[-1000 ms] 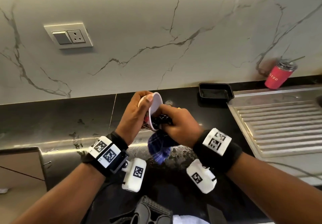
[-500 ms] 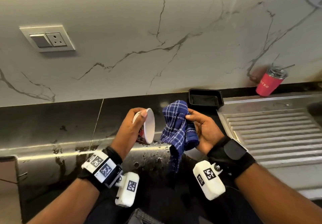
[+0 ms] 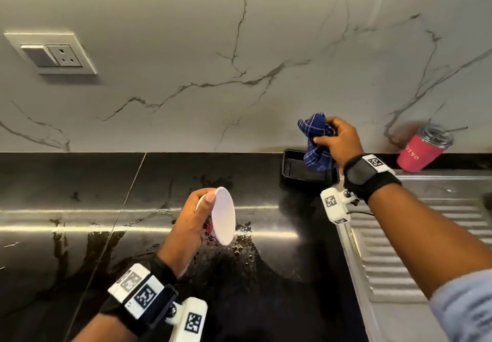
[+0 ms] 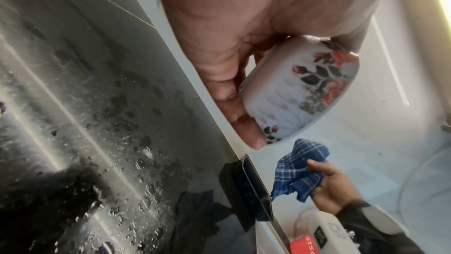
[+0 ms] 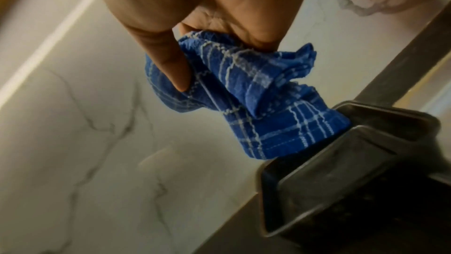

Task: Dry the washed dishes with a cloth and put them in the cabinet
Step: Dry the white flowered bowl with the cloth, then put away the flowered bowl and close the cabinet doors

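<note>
Blue checked cloth (image 3: 316, 144) bunched in our right hand (image 3: 339, 139), over the black tray (image 3: 292, 172), ready to drop. Our left hand (image 3: 191, 224) grips the floral bowl (image 3: 225, 216) tilted, well apart from that tray, for stowing.

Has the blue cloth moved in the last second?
Yes. The right hand has carried the cloth away from the cup, rightward and toward the wall, so it now hangs above the black tray.

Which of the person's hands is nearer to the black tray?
Right. The right hand holds the blue checked cloth just above the black tray; the left hand holds the floral bowl farther left.
</note>
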The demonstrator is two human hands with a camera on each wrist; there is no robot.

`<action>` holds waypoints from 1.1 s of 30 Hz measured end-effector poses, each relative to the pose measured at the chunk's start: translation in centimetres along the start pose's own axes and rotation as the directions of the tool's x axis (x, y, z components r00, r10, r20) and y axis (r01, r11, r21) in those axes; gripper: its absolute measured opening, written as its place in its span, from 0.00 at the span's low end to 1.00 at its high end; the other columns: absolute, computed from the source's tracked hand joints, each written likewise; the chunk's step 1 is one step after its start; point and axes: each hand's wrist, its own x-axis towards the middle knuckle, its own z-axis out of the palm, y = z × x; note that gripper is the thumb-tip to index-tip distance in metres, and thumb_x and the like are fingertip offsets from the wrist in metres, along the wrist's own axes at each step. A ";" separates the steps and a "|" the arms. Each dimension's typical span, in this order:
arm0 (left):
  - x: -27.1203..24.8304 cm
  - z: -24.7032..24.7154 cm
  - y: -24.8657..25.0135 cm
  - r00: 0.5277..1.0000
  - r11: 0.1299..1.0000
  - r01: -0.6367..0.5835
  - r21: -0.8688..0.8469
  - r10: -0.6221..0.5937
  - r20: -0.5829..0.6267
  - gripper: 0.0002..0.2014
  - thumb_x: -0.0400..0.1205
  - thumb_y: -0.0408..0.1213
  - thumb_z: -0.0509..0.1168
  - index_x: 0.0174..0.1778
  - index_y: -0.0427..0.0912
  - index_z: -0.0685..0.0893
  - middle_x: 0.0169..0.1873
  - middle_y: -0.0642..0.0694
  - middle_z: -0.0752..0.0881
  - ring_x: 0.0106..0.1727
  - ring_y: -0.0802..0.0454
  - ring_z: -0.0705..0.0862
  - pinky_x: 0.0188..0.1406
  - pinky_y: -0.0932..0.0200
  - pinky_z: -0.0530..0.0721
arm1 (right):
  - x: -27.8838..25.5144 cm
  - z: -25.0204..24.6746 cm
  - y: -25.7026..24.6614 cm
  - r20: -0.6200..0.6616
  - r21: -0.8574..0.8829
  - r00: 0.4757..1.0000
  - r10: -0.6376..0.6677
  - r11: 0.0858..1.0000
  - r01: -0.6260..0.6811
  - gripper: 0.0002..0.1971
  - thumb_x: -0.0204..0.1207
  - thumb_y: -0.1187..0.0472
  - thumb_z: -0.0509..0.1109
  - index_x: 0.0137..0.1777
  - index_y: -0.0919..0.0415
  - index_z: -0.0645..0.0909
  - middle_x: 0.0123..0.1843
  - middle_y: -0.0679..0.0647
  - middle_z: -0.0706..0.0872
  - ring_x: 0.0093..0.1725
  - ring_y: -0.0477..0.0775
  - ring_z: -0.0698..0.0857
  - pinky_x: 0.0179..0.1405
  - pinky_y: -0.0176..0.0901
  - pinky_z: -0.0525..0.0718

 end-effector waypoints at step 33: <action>-6.5 0.0 18.9 0.618 0.109 -0.560 0.821 0.715 0.327 0.51 0.65 0.68 0.64 0.85 0.61 0.54 0.68 0.55 0.80 0.66 0.50 0.83 0.66 0.57 0.80 | -19.4 7.2 -23.6 0.477 -0.521 0.687 -0.549 0.453 0.724 0.54 0.61 0.34 0.76 0.85 0.57 0.62 0.80 0.49 0.71 0.78 0.50 0.71 0.78 0.31 0.63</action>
